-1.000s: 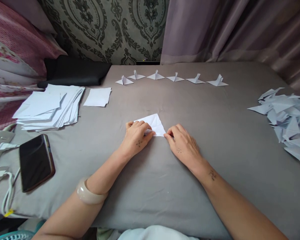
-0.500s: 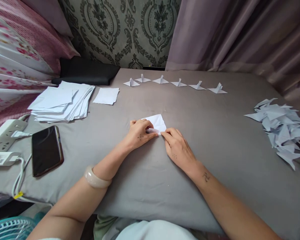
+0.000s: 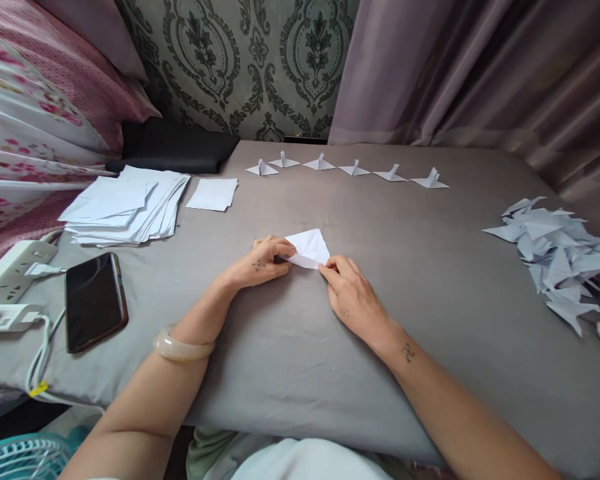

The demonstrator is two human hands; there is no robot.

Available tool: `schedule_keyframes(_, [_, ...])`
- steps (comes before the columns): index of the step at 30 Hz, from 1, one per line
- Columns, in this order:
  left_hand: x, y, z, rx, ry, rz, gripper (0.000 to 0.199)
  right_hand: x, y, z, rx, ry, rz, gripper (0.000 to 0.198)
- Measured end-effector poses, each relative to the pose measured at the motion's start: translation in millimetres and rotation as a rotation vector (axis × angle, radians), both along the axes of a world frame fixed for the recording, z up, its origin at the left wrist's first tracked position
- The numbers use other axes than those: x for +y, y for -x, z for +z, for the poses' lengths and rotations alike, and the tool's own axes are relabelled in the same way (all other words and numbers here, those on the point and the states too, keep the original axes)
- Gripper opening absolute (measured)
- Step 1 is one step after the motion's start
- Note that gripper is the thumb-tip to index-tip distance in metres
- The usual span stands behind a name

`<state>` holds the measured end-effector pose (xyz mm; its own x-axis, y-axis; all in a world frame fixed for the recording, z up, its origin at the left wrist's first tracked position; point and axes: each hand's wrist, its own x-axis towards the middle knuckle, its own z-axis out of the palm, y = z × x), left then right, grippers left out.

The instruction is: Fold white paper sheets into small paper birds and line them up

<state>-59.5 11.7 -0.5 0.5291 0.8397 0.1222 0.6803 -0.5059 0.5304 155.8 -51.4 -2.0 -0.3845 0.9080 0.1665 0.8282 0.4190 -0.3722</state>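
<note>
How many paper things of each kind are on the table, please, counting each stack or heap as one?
Standing paper figures: 6
Paper stacks: 2
Heap of folded papers: 1
Partly folded sheet: 1
Total: 10

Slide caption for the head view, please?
Left hand and right hand on a partly folded white paper, with six folded paper figures lined up beyond.

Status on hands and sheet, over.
Left hand at left end of white sheet. Right hand at its right corner. Near edge folded. Paper birds beyond.
</note>
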Motion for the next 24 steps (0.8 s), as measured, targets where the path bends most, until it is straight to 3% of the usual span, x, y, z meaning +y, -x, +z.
schedule_keyframes(3, [-1, -3, -2.5, 0.001, 0.012, -0.024, 0.026, 0, 0, 1, -0.022, -0.002, 0.0, 0.04])
schedule_keyframes(9, [-7, -19, -3.0, -0.022, -0.216, 0.134, 0.023, 0, 1, 0, -0.064, -0.021, 0.027, 0.045])
schedule_keyframes(14, [-11, -26, -3.8, -0.041, -0.32, 0.245, 0.039, 1, 1, 0, -0.077, -0.008, 0.037, 0.044])
schedule_keyframes(18, [-14, -27, -5.5, -0.047, -0.243, 0.092, 0.008, 1, -1, 3, -0.054, 0.021, 0.044, 0.042])
schedule_keyframes(24, [-16, -27, -9.5, -0.096, -0.162, -0.025, 0.016, 5, -7, 0, 0.115, 0.096, 0.026, 0.037])
